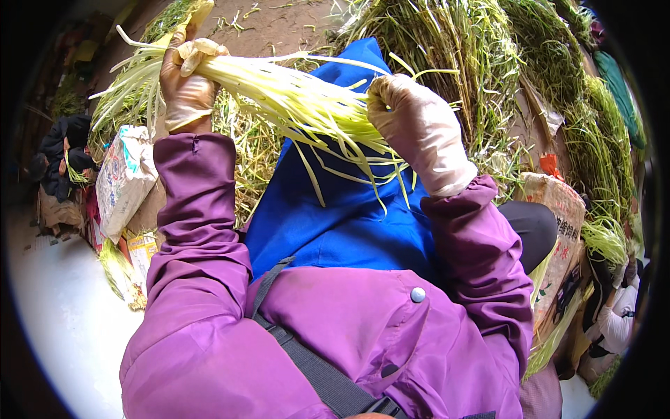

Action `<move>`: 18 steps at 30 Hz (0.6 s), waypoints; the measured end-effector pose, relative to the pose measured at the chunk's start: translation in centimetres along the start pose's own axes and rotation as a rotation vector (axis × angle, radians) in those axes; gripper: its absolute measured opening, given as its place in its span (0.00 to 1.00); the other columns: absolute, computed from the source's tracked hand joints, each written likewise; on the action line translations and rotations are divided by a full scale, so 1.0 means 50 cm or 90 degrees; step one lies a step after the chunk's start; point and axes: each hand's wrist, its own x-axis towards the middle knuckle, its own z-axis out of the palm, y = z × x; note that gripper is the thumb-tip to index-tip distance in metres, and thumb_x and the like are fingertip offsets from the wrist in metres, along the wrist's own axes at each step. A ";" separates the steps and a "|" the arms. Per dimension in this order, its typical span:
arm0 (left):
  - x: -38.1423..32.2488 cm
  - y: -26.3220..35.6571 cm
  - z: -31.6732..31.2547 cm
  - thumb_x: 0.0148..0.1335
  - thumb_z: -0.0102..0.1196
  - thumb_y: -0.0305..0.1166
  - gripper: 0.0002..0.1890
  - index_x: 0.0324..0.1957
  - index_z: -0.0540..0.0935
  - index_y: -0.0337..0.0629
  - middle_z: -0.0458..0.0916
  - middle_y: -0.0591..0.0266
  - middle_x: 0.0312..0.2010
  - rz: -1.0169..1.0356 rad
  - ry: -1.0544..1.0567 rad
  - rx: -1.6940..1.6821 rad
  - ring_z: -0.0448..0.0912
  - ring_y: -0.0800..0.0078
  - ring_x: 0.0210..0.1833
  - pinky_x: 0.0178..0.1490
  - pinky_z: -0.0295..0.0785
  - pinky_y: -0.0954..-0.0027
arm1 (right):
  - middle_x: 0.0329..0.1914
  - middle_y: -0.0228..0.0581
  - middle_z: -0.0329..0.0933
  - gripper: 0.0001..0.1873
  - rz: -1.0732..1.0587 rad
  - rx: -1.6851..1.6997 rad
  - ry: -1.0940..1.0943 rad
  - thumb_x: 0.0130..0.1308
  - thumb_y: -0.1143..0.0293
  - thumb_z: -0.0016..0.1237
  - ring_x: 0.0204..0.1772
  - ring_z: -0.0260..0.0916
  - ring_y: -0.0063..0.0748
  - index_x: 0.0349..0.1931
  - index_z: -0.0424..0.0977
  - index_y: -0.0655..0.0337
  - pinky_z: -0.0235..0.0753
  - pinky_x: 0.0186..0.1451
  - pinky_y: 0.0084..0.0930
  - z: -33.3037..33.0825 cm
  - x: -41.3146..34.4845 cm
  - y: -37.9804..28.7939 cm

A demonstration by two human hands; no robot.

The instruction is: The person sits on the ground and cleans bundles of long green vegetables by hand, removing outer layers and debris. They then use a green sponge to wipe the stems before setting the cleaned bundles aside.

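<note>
A bunch of long, pale yellow-green stalks (293, 97), apparently garlic scapes, stretches across in front of me above my lap. My left hand (191, 78), in a worn, thin glove with some fingers bare, is closed around the bunch near its left end. At the right end, my right hand (421, 128), in a whitish thin glove, has its fingers curled against the stalks. One stalk along the top runs to its fingertips, which are partly hidden. Loose ends hang below the bunch over a blue apron (335, 220).
Heaps of green leafy stalks (445, 57) lie ahead and to the right. Cut scraps (251, 152) cover the ground by my left arm. Printed woven sacks stand left (128, 180) and right (552, 220). Other people sit at far left (65, 152) and far right (617, 319).
</note>
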 end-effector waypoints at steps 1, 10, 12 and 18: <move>0.000 -0.002 0.002 0.71 0.44 0.37 0.19 0.54 0.72 0.31 0.63 0.74 0.09 -0.006 -0.005 -0.015 0.73 0.72 0.24 0.45 0.66 0.57 | 0.31 0.44 0.78 0.05 0.081 0.069 -0.019 0.60 0.71 0.52 0.33 0.77 0.41 0.36 0.78 0.58 0.74 0.39 0.29 0.004 0.000 0.002; -0.004 -0.007 0.009 0.72 0.42 0.38 0.23 0.59 0.69 0.26 0.68 0.70 0.12 -0.044 -0.125 -0.115 0.67 0.77 0.21 0.43 0.64 0.65 | 0.29 0.33 0.80 0.09 0.420 0.620 -0.061 0.62 0.66 0.55 0.25 0.73 0.21 0.38 0.78 0.60 0.73 0.32 0.18 0.002 0.003 0.019; -0.003 -0.007 0.016 0.71 0.43 0.37 0.19 0.55 0.71 0.31 0.67 0.69 0.13 -0.041 -0.045 -0.102 0.68 0.73 0.22 0.42 0.65 0.61 | 0.29 0.35 0.80 0.07 0.420 0.703 -0.029 0.62 0.67 0.54 0.20 0.70 0.17 0.36 0.77 0.60 0.69 0.24 0.15 -0.007 0.003 0.017; 0.003 -0.032 0.050 0.71 0.43 0.36 0.16 0.51 0.74 0.35 0.65 0.71 0.15 -0.062 -0.078 -0.165 0.68 0.72 0.22 0.40 0.65 0.60 | 0.29 0.35 0.80 0.05 0.424 0.710 0.037 0.63 0.70 0.51 0.22 0.72 0.18 0.36 0.76 0.61 0.70 0.25 0.15 -0.026 0.011 0.033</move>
